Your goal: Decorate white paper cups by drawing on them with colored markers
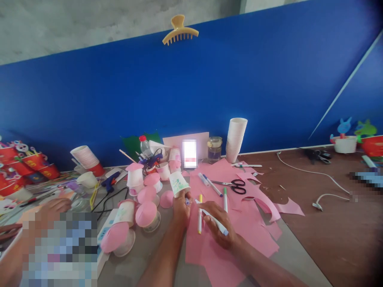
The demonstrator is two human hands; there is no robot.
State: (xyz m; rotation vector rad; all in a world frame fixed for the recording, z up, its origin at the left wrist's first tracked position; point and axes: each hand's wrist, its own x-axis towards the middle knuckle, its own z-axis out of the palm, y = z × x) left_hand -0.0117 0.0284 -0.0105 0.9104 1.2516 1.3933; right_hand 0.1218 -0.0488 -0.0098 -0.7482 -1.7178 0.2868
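At the near middle of the desk [329, 223], our left hand [182, 207] has its fingers clamped on a paper cup [178, 184], mouth away; our right hand [220, 227] grips a marker [213, 218]. We should keep the cup steady while drawing. The far jar [214, 149] holds clear liquid.

Table [329, 223] w/ pink paper [239, 239], scissors [236, 185], cup stack [236, 139], markers, white cable [311, 172].
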